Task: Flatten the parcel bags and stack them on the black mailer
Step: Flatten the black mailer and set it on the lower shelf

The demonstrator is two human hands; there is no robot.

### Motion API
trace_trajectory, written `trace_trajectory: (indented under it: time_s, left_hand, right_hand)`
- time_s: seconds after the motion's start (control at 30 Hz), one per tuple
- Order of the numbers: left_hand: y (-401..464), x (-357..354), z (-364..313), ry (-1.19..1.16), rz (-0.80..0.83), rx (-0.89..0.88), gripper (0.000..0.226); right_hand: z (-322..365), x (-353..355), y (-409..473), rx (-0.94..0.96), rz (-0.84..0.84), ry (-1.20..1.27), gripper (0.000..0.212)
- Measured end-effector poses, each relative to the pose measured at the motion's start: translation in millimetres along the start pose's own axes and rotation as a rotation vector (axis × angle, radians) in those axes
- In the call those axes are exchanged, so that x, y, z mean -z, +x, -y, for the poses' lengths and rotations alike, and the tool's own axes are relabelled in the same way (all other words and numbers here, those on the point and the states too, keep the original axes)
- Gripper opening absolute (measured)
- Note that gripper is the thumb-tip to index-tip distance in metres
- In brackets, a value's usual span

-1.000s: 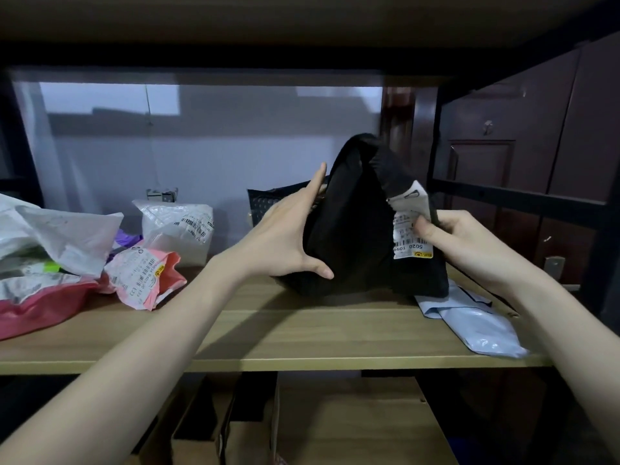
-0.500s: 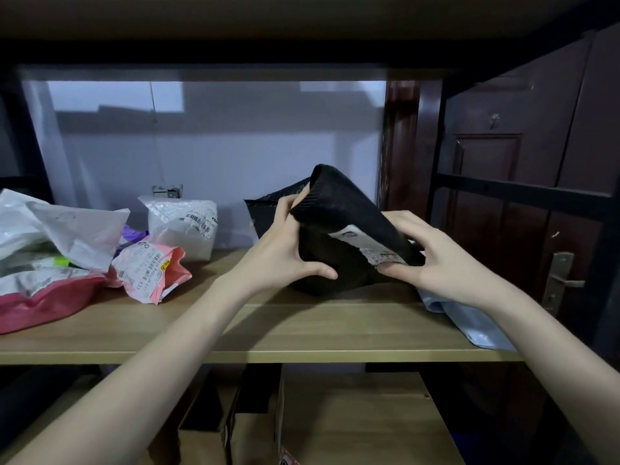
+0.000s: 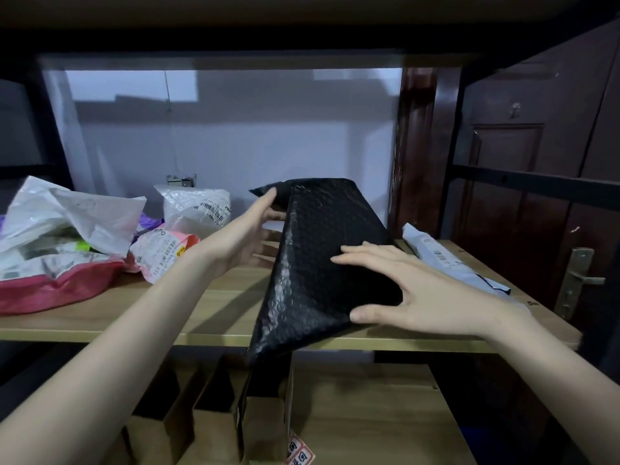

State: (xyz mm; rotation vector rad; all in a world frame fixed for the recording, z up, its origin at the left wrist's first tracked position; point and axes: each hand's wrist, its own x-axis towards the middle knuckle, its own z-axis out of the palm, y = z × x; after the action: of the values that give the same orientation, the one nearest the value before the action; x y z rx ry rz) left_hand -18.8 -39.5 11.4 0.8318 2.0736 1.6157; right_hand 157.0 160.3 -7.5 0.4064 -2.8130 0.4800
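A black bubble mailer [image 3: 322, 263] is held tilted over the wooden shelf [image 3: 151, 313], its near corner hanging past the front edge. My right hand [image 3: 412, 293] is shut on its right side, fingers on top and thumb at the edge. With its fingers spread, my left hand [image 3: 245, 233] lies against the mailer's far left edge, fingertips on a black flap [image 3: 265, 193] behind it. Crumpled parcel bags lie to the left: a white one [image 3: 77, 213], a pink one [image 3: 50, 286], a small pink-and-white one [image 3: 161, 253] and a white labelled one [image 3: 198, 206].
A flat grey-white bag [image 3: 446, 260] lies on the shelf's right end. Black rack posts stand at both sides, and a shelf board runs low overhead. Open cardboard boxes [image 3: 352, 414] sit below the shelf. A dark door with a metal handle [image 3: 580, 280] is at the right.
The black mailer has gone from an upright bulging shape to a flatter, tilted one, turned label side away and pulled toward the shelf's front edge. My left hand has slid to its far left edge.
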Motion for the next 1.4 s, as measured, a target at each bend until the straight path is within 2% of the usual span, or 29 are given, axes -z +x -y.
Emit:
trace_trajectory:
  time_s: [0.07,0.1,0.2,0.3,0.37,0.4,0.5,0.6,0.8,0.93,1.0,1.13,1.3,1.37,1.4]
  left_hand:
    - [-3.5,-6.2,-3.9,0.028,0.045,0.034,0.080]
    - [-4.4,-10.5,-4.6,0.069,0.048,0.023,0.077]
    - [-8.9,-25.9,-6.0,0.071,0.051,0.013,0.048]
    - [-10.3,-27.3,-0.5,-0.006,0.015,0.034,0.030]
    - [-12.9,-24.8,3.1,-0.049,0.002,0.029,0.030]
    - [-13.8,-23.5,4.7,-0.067,-0.002,0.013,0.030]
    - [-15.9,-22.2,8.4,-0.098,-0.014,-0.055,0.030]
    - [-18.2,-20.9,7.4,-0.089,-0.042,-0.119,0.028]
    - [-15.5,-15.2,9.2,-0.032,-0.128,-0.137,0.054]
    - [-8.5,-18.5,10.7,-0.022,-0.225,-0.095,0.071]
    - [-5.3,-19.8,11.7,-0.015,-0.255,-0.077,0.079]
    - [-3.2,-22.7,13.3,0.028,-0.266,-0.050,0.094]
    - [-8.1,-20.9,9.1,0.052,-0.142,0.028,0.113]
    - [-8.6,-21.7,8.2,0.148,-0.240,-0.019,0.114]
    - [-7.6,-23.0,8.3,0.278,-0.319,-0.115,0.107]
  right_hand:
    - [4.2,-2.8,1.6,0.005,-0.030,0.016,0.056]
    - [5.6,-4.1,2.7,0.014,-0.036,0.032,0.052]
    - [6.5,-8.0,6.4,0.063,-0.060,0.056,0.042]
    - [-4.8,-6.8,14.4,0.034,-0.296,0.109,0.037]
    - [-16.3,-1.3,24.2,-0.101,-0.500,0.146,0.038]
    - [-19.6,3.2,29.0,-0.192,-0.538,0.193,0.041]
    - [-24.2,12.5,41.0,-0.383,-0.419,0.446,0.051]
    - [-23.4,9.8,43.5,-0.394,-0.313,0.624,0.053]
    - [-19.1,6.3,40.3,-0.305,-0.367,0.595,0.029]
    - [-20.3,4.0,42.4,-0.329,-0.432,0.537,0.017]
    - [-22.2,3.4,42.9,-0.368,-0.444,0.557,0.027]
    - [-28.9,4.8,39.1,-0.451,-0.336,0.716,0.051]
    - [-44.1,1.7,36.9,-0.497,-0.286,0.724,0.086]
    - [-48.0,2.2,35.6,-0.508,-0.238,0.652,0.095]
    - [-48.5,3.4,34.6,-0.528,-0.224,0.542,0.096]
